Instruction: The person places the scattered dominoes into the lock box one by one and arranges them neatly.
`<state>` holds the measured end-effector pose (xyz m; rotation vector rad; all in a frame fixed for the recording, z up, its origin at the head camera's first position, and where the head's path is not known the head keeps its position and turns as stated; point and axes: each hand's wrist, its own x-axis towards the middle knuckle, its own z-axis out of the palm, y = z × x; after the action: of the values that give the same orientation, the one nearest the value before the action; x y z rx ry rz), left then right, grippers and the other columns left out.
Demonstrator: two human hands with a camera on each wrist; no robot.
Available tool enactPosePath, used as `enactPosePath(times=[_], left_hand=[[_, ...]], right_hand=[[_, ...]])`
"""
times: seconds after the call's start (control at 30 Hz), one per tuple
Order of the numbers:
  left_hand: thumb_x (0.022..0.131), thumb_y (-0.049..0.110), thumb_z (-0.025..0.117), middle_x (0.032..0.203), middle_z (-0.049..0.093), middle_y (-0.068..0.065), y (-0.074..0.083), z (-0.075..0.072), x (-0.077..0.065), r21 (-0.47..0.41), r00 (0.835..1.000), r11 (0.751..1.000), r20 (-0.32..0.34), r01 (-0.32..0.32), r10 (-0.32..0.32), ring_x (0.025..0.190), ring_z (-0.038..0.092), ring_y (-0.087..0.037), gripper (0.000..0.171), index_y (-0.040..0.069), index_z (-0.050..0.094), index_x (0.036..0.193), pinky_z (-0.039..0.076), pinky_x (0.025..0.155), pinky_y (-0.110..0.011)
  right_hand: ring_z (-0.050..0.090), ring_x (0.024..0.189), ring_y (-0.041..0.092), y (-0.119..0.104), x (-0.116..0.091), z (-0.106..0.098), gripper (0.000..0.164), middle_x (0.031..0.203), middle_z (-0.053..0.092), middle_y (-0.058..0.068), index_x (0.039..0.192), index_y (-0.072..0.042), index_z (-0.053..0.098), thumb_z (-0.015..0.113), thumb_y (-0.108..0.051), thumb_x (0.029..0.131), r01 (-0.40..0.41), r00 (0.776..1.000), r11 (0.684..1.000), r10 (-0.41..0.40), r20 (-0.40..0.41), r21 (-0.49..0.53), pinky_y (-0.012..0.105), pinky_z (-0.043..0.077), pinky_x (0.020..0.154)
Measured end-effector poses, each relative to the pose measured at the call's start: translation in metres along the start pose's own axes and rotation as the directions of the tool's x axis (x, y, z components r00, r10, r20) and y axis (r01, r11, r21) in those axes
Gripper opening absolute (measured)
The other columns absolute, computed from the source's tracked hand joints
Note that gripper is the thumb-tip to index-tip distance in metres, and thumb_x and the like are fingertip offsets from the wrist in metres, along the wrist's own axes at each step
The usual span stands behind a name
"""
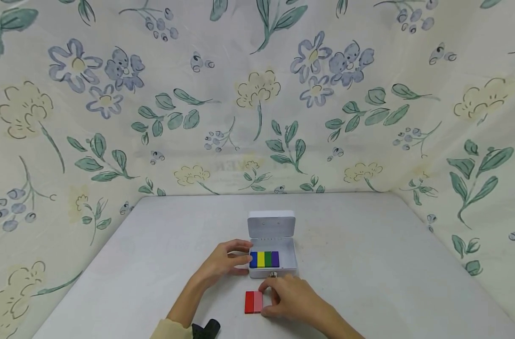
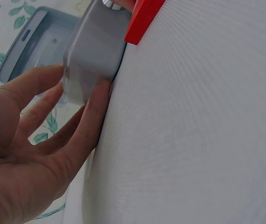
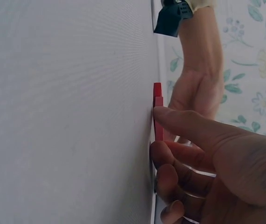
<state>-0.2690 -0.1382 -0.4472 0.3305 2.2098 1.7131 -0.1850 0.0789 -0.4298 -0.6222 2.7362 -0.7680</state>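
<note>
A small white metal box [image 1: 289, 256] stands with its lid [image 1: 271, 227] raised. Blue [image 1: 253, 260], yellow [image 1: 261, 259], green [image 1: 268, 259] and purple [image 1: 275, 259] blocks lie side by side within it, at the left. Against the box's left side rest the extended fingertips of my left hand [image 1: 223, 261]. In front of the box, a red block [image 1: 249, 302] and a pink block [image 1: 258, 302] lie long side to long side on the table. My right hand [image 1: 297, 297] pinches the pink one by its ends between thumb and index finger; the other fingers are curled.
A small silver lock [image 1: 273, 274] sits on the box's front. The white table [image 1: 177, 230] ends at a flower-patterned cloth [image 1: 223, 127] at the back and sides. A black wrist strap [image 1: 206, 328] shows by the left sleeve [image 1: 170, 329].
</note>
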Motion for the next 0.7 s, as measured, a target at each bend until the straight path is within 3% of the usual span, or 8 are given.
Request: enactPosePath(times=[0.7], left_hand=[[0.089, 0.02, 0.072, 0.135, 0.055, -0.019, -0.001, -0.002, 0.0, -0.017, 1.0, 1.0, 0.01, -0.006, 0.006, 0.111, 0.064, -0.026, 0.048, 0.004, 0.056, 0.132, 0.062, 0.081, -0.04]], right_hand=[[0.046, 0.052, 0.002, 0.0, -0.002, -0.012, 0.036, 0.059, 0.051, -0.013, 0.108, -0.021, 0.071, 0.082, -0.036, 0.077, 0.057, 0.998, 0.997, -0.059, -0.025, -0.054, 0.015, 0.041, 0.05]])
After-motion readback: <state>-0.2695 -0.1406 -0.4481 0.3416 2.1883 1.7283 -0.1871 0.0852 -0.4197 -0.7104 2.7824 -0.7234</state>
